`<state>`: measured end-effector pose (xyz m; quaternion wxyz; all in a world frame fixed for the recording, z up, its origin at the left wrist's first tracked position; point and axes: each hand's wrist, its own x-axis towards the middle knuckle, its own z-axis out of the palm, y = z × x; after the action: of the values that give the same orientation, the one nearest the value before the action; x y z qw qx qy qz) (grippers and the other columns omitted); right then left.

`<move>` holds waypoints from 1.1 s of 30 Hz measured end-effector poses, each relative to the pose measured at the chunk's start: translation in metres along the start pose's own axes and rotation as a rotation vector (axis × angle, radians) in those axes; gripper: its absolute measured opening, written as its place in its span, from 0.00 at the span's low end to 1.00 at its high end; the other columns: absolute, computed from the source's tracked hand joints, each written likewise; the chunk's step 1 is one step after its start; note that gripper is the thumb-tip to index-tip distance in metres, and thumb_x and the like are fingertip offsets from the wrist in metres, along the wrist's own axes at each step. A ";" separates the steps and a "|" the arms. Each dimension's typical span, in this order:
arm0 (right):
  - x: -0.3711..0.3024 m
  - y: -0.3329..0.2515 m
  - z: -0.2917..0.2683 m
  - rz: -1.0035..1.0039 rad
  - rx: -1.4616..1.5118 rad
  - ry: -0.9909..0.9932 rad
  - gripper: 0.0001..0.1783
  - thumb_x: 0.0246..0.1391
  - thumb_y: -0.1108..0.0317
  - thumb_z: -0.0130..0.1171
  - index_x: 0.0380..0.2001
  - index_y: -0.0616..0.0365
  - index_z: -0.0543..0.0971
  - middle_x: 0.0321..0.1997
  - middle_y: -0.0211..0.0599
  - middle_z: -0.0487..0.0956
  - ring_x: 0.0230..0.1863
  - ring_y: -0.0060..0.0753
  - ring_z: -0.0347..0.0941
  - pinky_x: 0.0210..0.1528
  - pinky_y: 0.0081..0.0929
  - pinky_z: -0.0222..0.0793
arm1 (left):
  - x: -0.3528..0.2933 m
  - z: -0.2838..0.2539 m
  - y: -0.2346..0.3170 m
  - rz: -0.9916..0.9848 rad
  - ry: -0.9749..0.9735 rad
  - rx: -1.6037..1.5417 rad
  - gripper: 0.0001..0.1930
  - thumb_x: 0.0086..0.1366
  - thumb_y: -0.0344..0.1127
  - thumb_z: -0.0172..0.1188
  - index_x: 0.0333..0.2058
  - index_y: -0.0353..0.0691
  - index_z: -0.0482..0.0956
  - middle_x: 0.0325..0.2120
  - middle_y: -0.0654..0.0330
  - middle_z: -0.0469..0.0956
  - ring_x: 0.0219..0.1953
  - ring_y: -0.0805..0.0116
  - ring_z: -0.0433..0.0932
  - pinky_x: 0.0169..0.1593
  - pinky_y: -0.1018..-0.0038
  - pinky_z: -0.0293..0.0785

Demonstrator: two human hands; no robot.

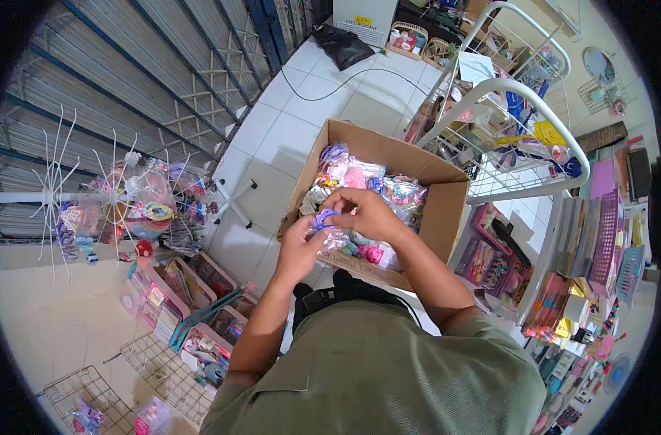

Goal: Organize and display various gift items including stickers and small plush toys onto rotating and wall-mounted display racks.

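Over the near left part of an open cardboard box [446, 217], both hands meet around a small purple item [323, 219], whose exact kind I cannot make out. Clear plastic [332, 239] hangs beneath it. My left hand [300, 245] grips it from the left, thumb against the plastic. From the right, my right hand [370, 216] pinches it with fingers curled. Below them the box holds many small plastic-wrapped goods, among them a pink piece [354, 178], a bright pink bundle [372, 252] and clear packets [404, 194].
A spinning display rack [113, 196] with hooks and hanging packets stands left. Pink bins [153, 301] sit below it. A white wire cart [515, 163] stands beyond the box's right side. A black plastic bag [343, 47] and a cable lie on the tiled floor. Stocked shelves line the right.
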<state>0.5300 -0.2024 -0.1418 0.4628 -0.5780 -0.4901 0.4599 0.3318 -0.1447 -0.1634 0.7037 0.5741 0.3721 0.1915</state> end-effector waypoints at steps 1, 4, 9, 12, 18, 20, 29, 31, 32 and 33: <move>0.005 0.001 -0.002 0.069 0.168 -0.025 0.09 0.57 0.68 0.66 0.38 0.61 0.83 0.27 0.32 0.80 0.29 0.23 0.76 0.33 0.24 0.72 | -0.001 -0.003 -0.002 -0.013 0.031 -0.017 0.12 0.68 0.27 0.60 0.49 0.30 0.77 0.40 0.61 0.81 0.41 0.77 0.79 0.46 0.76 0.76; 0.035 0.042 -0.021 0.086 0.085 0.115 0.11 0.59 0.66 0.65 0.42 0.60 0.82 0.31 0.32 0.81 0.31 0.20 0.77 0.35 0.21 0.74 | -0.003 -0.006 0.008 -0.030 0.070 0.027 0.11 0.68 0.26 0.59 0.48 0.30 0.77 0.40 0.61 0.82 0.41 0.76 0.79 0.47 0.76 0.76; 0.083 0.090 -0.031 -0.053 -0.504 0.555 0.15 0.56 0.69 0.65 0.47 0.58 0.80 0.46 0.41 0.83 0.42 0.41 0.81 0.47 0.35 0.75 | -0.004 -0.009 0.000 -0.008 0.138 -0.003 0.10 0.68 0.25 0.59 0.47 0.30 0.78 0.40 0.60 0.82 0.40 0.76 0.79 0.47 0.76 0.75; 0.096 0.102 -0.025 -0.216 -0.675 0.614 0.17 0.50 0.70 0.65 0.45 0.53 0.81 0.48 0.47 0.80 0.44 0.54 0.79 0.49 0.44 0.76 | -0.007 -0.008 -0.001 -0.011 0.150 -0.070 0.10 0.68 0.25 0.59 0.47 0.31 0.78 0.40 0.61 0.82 0.40 0.76 0.79 0.47 0.76 0.75; 0.085 0.125 -0.022 -0.091 -0.899 0.532 0.11 0.46 0.69 0.67 0.35 0.57 0.78 0.38 0.44 0.79 0.41 0.54 0.78 0.44 0.48 0.73 | -0.015 -0.015 0.003 -0.024 0.161 -0.122 0.08 0.68 0.25 0.59 0.45 0.32 0.78 0.39 0.62 0.82 0.39 0.78 0.78 0.45 0.77 0.74; 0.070 0.130 -0.024 -0.088 -0.880 0.503 0.09 0.48 0.65 0.67 0.32 0.54 0.80 0.36 0.42 0.81 0.38 0.54 0.78 0.40 0.49 0.71 | -0.018 -0.018 0.003 -0.018 0.172 -0.163 0.08 0.68 0.25 0.59 0.45 0.32 0.78 0.39 0.62 0.82 0.39 0.78 0.78 0.45 0.77 0.74; 0.001 0.131 -0.023 0.064 0.017 0.538 0.10 0.52 0.75 0.68 0.35 0.58 0.76 0.31 0.27 0.79 0.32 0.30 0.76 0.37 0.27 0.72 | -0.023 -0.030 -0.004 -0.034 0.139 -0.260 0.09 0.71 0.27 0.56 0.47 0.32 0.79 0.39 0.62 0.82 0.39 0.77 0.79 0.45 0.77 0.75; -0.006 0.124 -0.022 0.070 0.177 0.522 0.09 0.59 0.73 0.65 0.39 0.54 0.75 0.32 0.21 0.76 0.32 0.19 0.73 0.35 0.22 0.70 | -0.022 -0.035 -0.010 -0.072 0.138 -0.437 0.10 0.71 0.29 0.55 0.48 0.33 0.79 0.39 0.61 0.83 0.39 0.75 0.80 0.45 0.76 0.76; -0.008 0.101 -0.019 0.158 0.332 0.493 0.09 0.59 0.72 0.64 0.41 0.53 0.75 0.33 0.21 0.77 0.32 0.18 0.72 0.35 0.21 0.69 | -0.025 -0.039 -0.009 -0.066 0.150 -0.440 0.10 0.71 0.29 0.55 0.48 0.33 0.79 0.39 0.61 0.83 0.39 0.75 0.80 0.45 0.76 0.76; -0.011 0.072 -0.015 0.245 0.486 0.458 0.09 0.60 0.72 0.64 0.42 0.52 0.76 0.34 0.21 0.77 0.32 0.17 0.72 0.34 0.20 0.68 | -0.028 -0.044 -0.006 -0.084 0.150 -0.472 0.11 0.72 0.29 0.54 0.50 0.32 0.78 0.40 0.59 0.83 0.41 0.70 0.82 0.45 0.72 0.79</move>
<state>0.5544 -0.2211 -0.2099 0.6262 -0.5936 -0.1769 0.4734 0.2801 -0.1363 -0.1636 0.7960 0.3622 0.3917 0.2859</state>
